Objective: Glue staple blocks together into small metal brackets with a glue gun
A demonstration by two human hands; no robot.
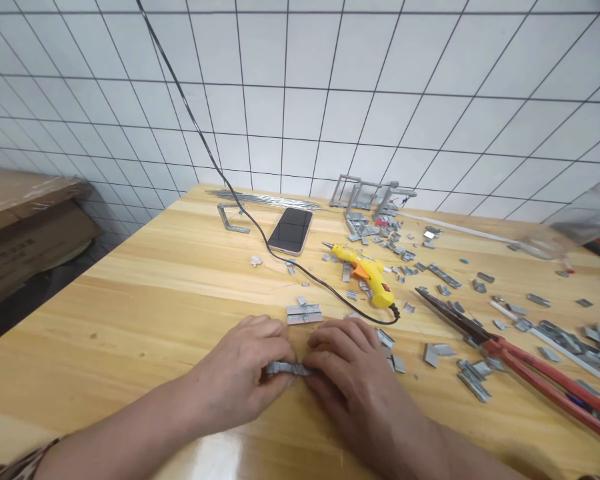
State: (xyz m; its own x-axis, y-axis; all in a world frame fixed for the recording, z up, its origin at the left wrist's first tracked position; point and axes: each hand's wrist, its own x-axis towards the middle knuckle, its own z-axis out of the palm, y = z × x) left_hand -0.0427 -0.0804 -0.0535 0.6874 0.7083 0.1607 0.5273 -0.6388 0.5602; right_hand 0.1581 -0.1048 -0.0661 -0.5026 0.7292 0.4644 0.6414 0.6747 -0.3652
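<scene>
Between my two hands is a small grey strip-like piece, its surface ridged, held low over the wooden table. My left hand pinches its left end between thumb and fingers. The right end sits in the closed fingers of my right hand, which hide part of it. Just beyond my fingertips lies a flat grey channel piece with a smaller bit on top. A few more grey offcuts lie against the far side of my right hand.
A yellow glue gun trails a black cord across the table. Red-handled snips lie to the right among scattered grey pieces. Farther back are a phone, thin metal rods and bent grey frames by the tiled wall.
</scene>
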